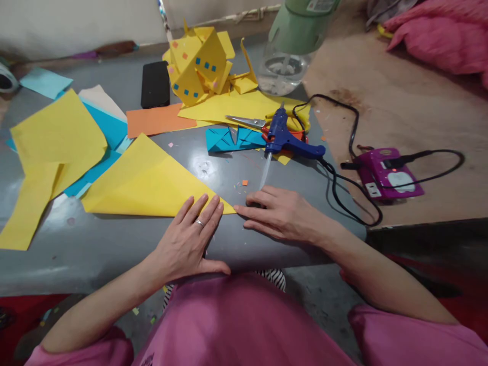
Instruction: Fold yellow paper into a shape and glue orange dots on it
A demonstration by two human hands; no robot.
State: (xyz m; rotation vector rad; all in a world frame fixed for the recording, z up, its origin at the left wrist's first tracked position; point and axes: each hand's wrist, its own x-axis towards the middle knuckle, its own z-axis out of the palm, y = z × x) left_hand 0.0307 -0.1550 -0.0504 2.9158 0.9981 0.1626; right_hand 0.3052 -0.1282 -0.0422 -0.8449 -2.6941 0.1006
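Yellow paper [148, 180] stretches left (long edge sideways), my left hand [190, 239] flat atop, right hand [280, 213] loosely spread beside 1 tip.

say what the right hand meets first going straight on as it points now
Probably the corner of the folded yellow paper, beside the right hand, then the left hand; actual contact is unclear.

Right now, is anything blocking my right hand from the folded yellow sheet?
Nothing visible. Your right hand is at the right tip of the folded yellow sheet; your left hand lies on it nearby. The blue glue gun sits farther back.
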